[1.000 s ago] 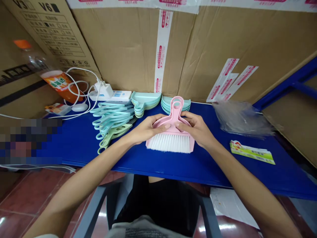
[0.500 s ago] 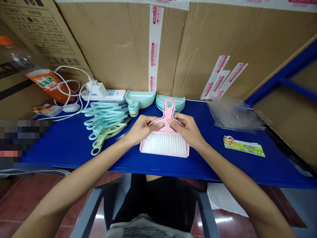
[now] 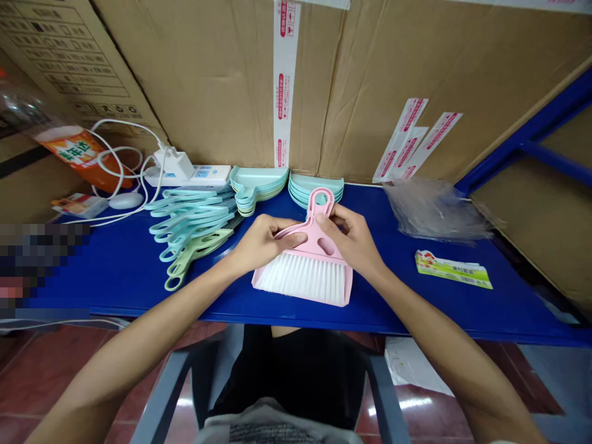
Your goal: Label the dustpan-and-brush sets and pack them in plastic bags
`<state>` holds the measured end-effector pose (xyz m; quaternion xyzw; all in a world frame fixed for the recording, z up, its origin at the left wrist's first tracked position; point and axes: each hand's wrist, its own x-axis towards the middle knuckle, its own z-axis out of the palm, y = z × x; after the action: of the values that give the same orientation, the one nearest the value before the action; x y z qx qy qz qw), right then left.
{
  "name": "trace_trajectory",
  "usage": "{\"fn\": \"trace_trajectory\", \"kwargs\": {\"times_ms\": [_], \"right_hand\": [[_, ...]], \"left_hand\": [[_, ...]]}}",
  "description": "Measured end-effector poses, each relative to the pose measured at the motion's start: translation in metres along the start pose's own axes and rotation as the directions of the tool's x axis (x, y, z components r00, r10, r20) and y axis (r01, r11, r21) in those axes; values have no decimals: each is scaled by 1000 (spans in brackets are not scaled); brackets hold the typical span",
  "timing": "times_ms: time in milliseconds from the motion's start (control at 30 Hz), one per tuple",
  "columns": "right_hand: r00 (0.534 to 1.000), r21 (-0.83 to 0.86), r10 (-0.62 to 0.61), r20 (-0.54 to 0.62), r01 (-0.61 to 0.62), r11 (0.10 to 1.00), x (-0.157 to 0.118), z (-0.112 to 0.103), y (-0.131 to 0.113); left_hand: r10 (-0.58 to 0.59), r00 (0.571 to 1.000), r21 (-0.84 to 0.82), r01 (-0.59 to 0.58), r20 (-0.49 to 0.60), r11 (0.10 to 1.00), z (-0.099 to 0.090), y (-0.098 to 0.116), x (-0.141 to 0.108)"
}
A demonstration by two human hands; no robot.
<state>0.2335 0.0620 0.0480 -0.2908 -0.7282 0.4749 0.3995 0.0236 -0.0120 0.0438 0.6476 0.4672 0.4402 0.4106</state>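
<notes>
A pink hand brush (image 3: pixel 309 271) with white bristles lies nested on a pink dustpan (image 3: pixel 256 281), whose edges show around the bristles. My left hand (image 3: pixel 261 245) is closed on the left side of the pair, thumb on the brush body. My right hand (image 3: pixel 354 239) grips the right side near the handle, its thumb pressed on the neck and its other fingers behind. The set is tilted a little, with the handle leaning to the right. Behind it sit stacked mint dustpans (image 3: pixel 259 182) and a second dustpan stack (image 3: pixel 314 185).
Blue brush bodies (image 3: pixel 192 213) and a green brush (image 3: pixel 198 250) lie in a fanned pile at left. A power strip (image 3: pixel 213 176), cables and an orange drink bottle (image 3: pixel 76 148) stand behind. Clear plastic bags (image 3: pixel 435 206) and a green label card (image 3: pixel 453 269) lie right.
The brush and dustpan have turned slightly, handle to the right and lower edge to the left. My right hand has shifted up toward the handle, uncovering an oval hole in the brush.
</notes>
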Motion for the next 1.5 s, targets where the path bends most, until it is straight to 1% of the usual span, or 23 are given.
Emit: {"fn": "trace_trajectory", "kwargs": {"times_ms": [67,133,200,300,433,567,633,667,767,833,900,933,1000,1067,1133,1233,1300,1367,1500], "right_hand": [[1000,45,-16,-9,17,999,1,2,-1],[1000,82,-4,-9,5,997,1,4,-2],[999,93,-1,-42,5,996,1,6,-3],[997,107,-15,-79,23,994,0,6,-2],[998,132,39,-40,-33,991,1,4,1],[990,173,62,129,-84,981,0,-1,3],[979,144,71,192,-100,984,0,-4,6],[976,118,77,205,-103,988,0,-5,7],[983,-12,65,173,-64,998,-1,-6,14],[993,-112,22,119,-8,994,-1,-6,17],[996,-148,-8,93,21,989,0,-7,19],[994,-137,-15,108,30,990,1,-8,19],[984,-105,-28,178,47,993,2,-11,19],[970,-139,-35,241,71,988,3,-13,17],[969,-224,-34,243,91,970,4,-14,16],[980,-299,-39,196,98,949,3,-14,15],[980,-291,-41,192,97,952,3,-14,15],[974,-252,-31,223,89,964,3,-15,15],[958,-173,-19,287,71,982,4,-16,14]], "left_hand": [[4,999,14,-5,33,1000,0,4,0],[-8,997,10,7,76,1000,1,5,0],[-27,993,-10,29,119,1000,3,6,0],[-46,988,-41,52,145,998,6,5,0],[-72,991,-25,76,116,997,4,6,-2],[-113,993,-11,113,32,993,-1,2,0],[-141,990,-18,141,-11,990,-3,-2,2],[-154,987,-21,154,-32,988,-3,-4,3],[-180,981,-38,178,-72,983,-2,-8,5],[-179,981,-70,174,-71,982,0,-8,5],[-167,984,-107,160,-64,981,1,-8,5],[-162,985,-122,154,-64,981,2,-8,5],[-167,984,-152,155,-68,976,2,-8,5],[-192,978,-187,175,-76,967,1,-8,5],[-217,972,-220,193,-88,956,0,-8,6],[-241,966,-257,210,-95,943,0,-9,7],[-250,964,-271,216,-97,938,1,-10,8],[-258,961,-281,222,-96,934,1,-11,8],[-263,963,-323,231,-58,918,0,-10,8]]}}
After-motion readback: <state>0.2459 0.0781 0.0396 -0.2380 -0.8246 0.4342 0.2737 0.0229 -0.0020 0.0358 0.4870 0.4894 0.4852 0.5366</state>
